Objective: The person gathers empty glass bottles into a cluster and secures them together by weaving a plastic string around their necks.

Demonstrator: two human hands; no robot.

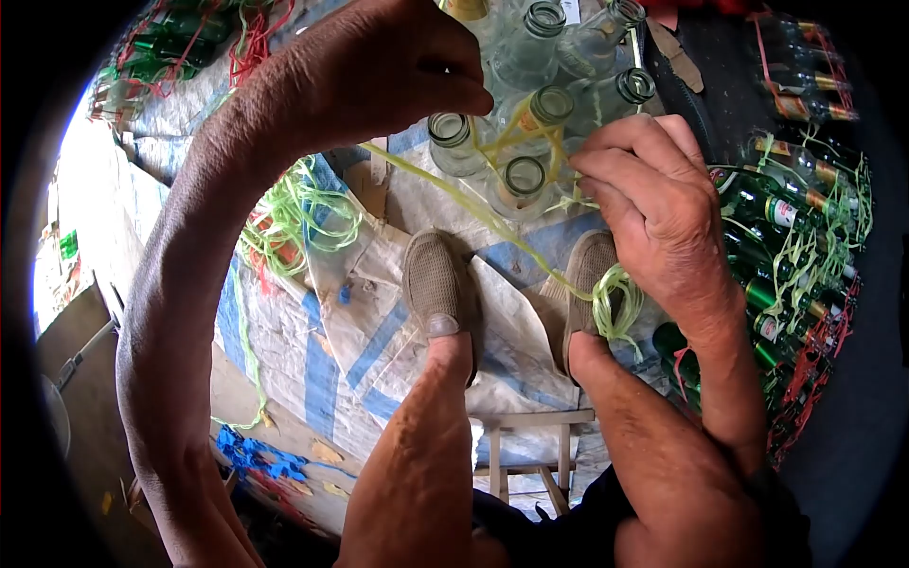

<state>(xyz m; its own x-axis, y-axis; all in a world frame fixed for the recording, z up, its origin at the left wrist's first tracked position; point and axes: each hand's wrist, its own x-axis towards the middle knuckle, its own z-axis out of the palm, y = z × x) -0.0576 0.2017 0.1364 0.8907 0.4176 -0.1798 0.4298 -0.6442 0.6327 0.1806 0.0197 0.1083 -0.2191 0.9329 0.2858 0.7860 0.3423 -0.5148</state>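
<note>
Several clear glass bottles (523,186) stand grouped at the top centre, their open mouths facing up. Yellow-green plastic twine (454,194) loops around and between their necks. One length slants down to a small coil of twine (617,301) beside the right shoe. Over the left side of the group, my left hand (412,71) is closed with its fingers curled; what it pinches is hidden. At the group's right side, my right hand (653,194) is closed, its fingertips pinching the twine close to the front bottle.
Green bottles (776,256) tied with twine lie stacked at the right, with more bundled green bottles (175,43) at upper left. A loose heap of green twine (298,222) lies on the blue-and-white sheet (369,350). A wooden stool (530,421) shows between my legs.
</note>
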